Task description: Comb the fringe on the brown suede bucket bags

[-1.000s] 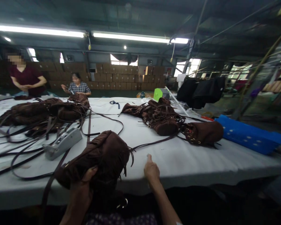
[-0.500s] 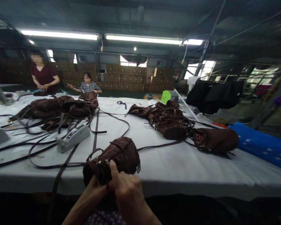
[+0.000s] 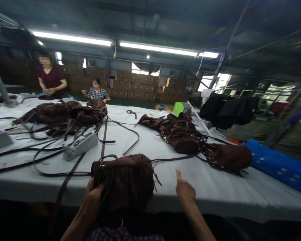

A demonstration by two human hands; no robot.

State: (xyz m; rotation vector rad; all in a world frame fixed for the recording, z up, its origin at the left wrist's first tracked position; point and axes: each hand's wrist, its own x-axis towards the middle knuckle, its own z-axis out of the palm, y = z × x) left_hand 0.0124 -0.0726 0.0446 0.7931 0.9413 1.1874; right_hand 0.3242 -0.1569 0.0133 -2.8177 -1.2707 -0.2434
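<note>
A dark brown drawstring bag (image 3: 130,175) with a fringe lies on its side at the table's front edge, its mouth to the left. My left hand (image 3: 91,194) grips it near the mouth, the fingertips partly hidden by the bag. To the right of the bag, apart from it, my right hand (image 3: 185,190) is over the white table. Its index finger points forward and the other fingers are curled. A pale spot shows at the fingertip, too small to make out. Metal rings show near the bag's mouth.
Brown bags with tangled straps (image 3: 52,113) lie at the left, and another pile (image 3: 177,134) lies right of centre. A grey tape dispenser (image 3: 80,146) stands on the white table (image 3: 215,187). At the right is a blue folded sheet (image 3: 278,165). Two people sit or stand beyond.
My right hand has left the bag's mouth and moved right. The bag has turned more level, and my left hand now grips its outside near the mouth. The view shifted slightly.
</note>
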